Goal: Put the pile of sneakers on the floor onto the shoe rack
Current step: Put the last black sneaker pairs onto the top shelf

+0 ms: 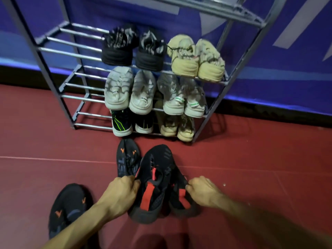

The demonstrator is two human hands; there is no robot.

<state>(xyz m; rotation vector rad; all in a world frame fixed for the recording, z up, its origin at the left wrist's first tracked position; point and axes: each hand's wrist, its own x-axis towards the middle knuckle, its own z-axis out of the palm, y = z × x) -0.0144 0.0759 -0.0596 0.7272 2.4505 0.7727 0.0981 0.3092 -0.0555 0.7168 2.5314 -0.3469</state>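
Two black sneakers with red heel tabs lie side by side on the red floor. My left hand (120, 193) grips the collar of the left one (152, 178). My right hand (203, 191) pinches the heel of the right one (179, 198), which is partly hidden behind the first. Two more black sneakers with orange marks rest on the floor: one (128, 159) just ahead by the rack, one (69, 207) at the lower left. The metal shoe rack (59, 51) stands against the wall with pairs on three shelves.
On the rack sit black and beige pairs (195, 60) on the upper shelf, light grey pairs (143, 92) in the middle, a dark pair and a beige pair at the bottom. Each shelf's left part shows bare bars. A blue wall stands behind.
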